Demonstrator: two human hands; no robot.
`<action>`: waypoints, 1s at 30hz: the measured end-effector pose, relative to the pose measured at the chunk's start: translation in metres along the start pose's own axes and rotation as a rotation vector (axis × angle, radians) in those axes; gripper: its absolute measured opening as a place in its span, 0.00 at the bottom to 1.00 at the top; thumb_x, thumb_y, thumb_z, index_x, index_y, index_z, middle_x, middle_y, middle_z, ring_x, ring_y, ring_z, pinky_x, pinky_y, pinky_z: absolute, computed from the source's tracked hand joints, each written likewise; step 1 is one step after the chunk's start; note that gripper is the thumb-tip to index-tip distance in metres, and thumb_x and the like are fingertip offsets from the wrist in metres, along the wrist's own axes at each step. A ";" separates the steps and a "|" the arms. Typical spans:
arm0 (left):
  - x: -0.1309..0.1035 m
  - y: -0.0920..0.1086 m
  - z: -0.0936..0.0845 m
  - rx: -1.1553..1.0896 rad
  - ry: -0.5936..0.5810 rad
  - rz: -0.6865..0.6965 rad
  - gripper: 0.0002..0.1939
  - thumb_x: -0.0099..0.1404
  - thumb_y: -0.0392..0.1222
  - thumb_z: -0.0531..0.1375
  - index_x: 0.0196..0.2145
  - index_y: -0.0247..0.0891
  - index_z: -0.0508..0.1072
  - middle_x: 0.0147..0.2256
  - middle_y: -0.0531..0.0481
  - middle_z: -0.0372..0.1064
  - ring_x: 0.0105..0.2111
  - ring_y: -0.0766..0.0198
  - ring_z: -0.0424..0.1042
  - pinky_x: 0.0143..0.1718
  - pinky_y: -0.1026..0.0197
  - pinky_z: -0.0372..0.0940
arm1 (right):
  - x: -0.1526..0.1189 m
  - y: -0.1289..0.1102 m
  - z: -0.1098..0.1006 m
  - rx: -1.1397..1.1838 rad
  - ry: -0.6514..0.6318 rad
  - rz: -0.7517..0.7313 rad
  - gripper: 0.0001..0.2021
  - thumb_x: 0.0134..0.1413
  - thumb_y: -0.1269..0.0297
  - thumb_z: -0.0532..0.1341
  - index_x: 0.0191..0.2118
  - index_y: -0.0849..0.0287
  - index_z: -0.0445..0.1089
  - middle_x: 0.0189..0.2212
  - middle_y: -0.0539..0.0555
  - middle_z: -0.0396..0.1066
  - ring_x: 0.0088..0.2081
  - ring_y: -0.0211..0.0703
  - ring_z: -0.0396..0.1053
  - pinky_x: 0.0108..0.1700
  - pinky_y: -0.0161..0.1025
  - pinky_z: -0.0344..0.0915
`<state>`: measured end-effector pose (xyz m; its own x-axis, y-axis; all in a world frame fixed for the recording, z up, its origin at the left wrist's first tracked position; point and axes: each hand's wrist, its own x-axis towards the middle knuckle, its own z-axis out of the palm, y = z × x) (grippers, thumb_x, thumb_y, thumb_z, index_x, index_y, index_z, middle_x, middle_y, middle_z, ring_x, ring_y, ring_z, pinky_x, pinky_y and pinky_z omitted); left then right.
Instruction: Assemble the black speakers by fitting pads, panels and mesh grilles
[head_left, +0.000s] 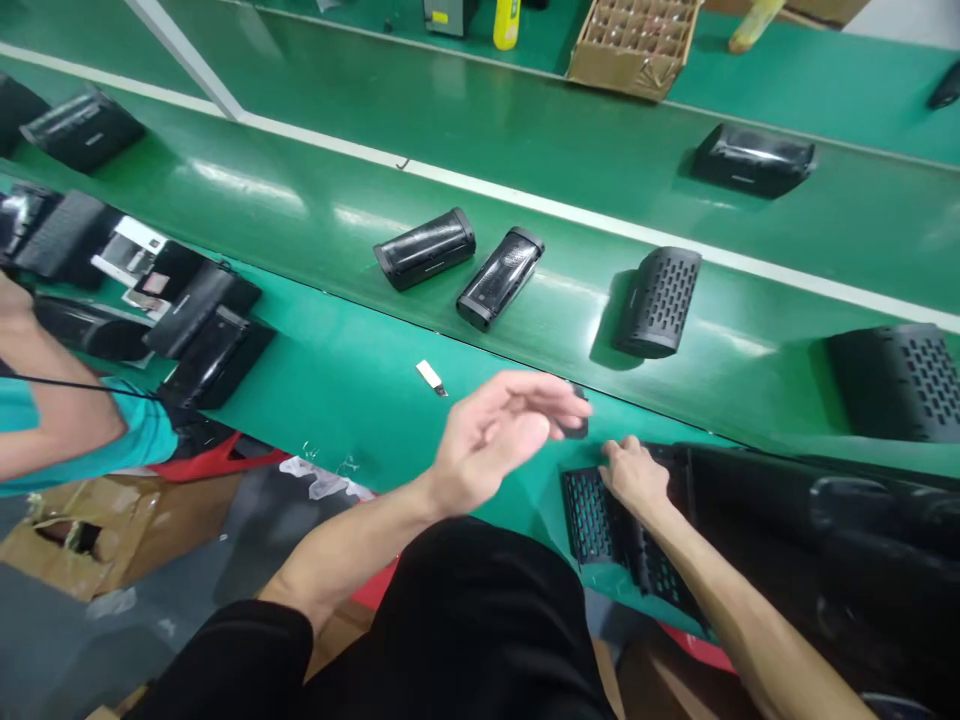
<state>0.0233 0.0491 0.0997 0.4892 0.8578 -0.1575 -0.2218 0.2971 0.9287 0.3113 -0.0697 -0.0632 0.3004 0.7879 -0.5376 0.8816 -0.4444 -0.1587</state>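
My left hand (499,440) hovers over the green bench, its fingers loosely curved and the thumb apart from them. Just behind its fingertips shows a small black piece (577,428), mostly covered; it does not look gripped. To the right, my right hand (636,475) has its fingers bent over the top of a black speaker casing (649,550) at the bench's front edge. A black perforated grille (589,515) shows left of that hand. Larger dark casings (750,520) lie beside my right forearm.
On the green conveyor (337,250) lie several black speakers (501,278). A white-handled small tool (430,377) rests on the bench. Leftward are stacked speakers (217,355) and a co-worker's arm (60,390). A divided carton (634,45) stands at the far side.
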 end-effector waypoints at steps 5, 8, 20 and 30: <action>0.007 -0.109 -0.016 0.332 0.056 -0.285 0.11 0.69 0.47 0.61 0.43 0.37 0.76 0.34 0.48 0.79 0.32 0.63 0.74 0.36 0.60 0.69 | 0.003 -0.014 -0.013 -0.340 -0.127 -0.126 0.06 0.61 0.67 0.63 0.38 0.59 0.79 0.49 0.70 0.69 0.50 0.64 0.69 0.37 0.45 0.66; -0.010 -0.153 -0.036 0.551 0.080 -0.391 0.09 0.71 0.44 0.58 0.40 0.38 0.76 0.33 0.50 0.78 0.30 0.64 0.74 0.35 0.61 0.68 | 0.000 -0.031 -0.014 -0.331 -0.148 -0.191 0.08 0.62 0.72 0.61 0.34 0.59 0.78 0.41 0.67 0.73 0.46 0.61 0.72 0.41 0.47 0.65; 0.083 -0.162 -0.053 1.061 0.218 -0.450 0.09 0.75 0.49 0.59 0.45 0.45 0.77 0.43 0.49 0.82 0.46 0.55 0.78 0.47 0.57 0.66 | 0.041 -0.143 0.024 0.101 0.012 -0.277 0.17 0.74 0.51 0.53 0.44 0.56 0.74 0.42 0.58 0.76 0.42 0.49 0.74 0.43 0.40 0.65; 0.087 -0.181 -0.046 1.231 0.027 -0.447 0.20 0.74 0.61 0.60 0.50 0.43 0.72 0.48 0.43 0.79 0.49 0.50 0.78 0.49 0.53 0.65 | 0.065 -0.086 0.034 0.371 0.091 -0.074 0.19 0.67 0.50 0.54 0.42 0.56 0.79 0.34 0.57 0.79 0.38 0.51 0.75 0.41 0.42 0.64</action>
<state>0.0672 0.0895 -0.0974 0.2992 0.7978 -0.5234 0.8726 -0.0069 0.4883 0.2426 0.0059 -0.1126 0.2868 0.8506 -0.4407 0.7156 -0.4961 -0.4917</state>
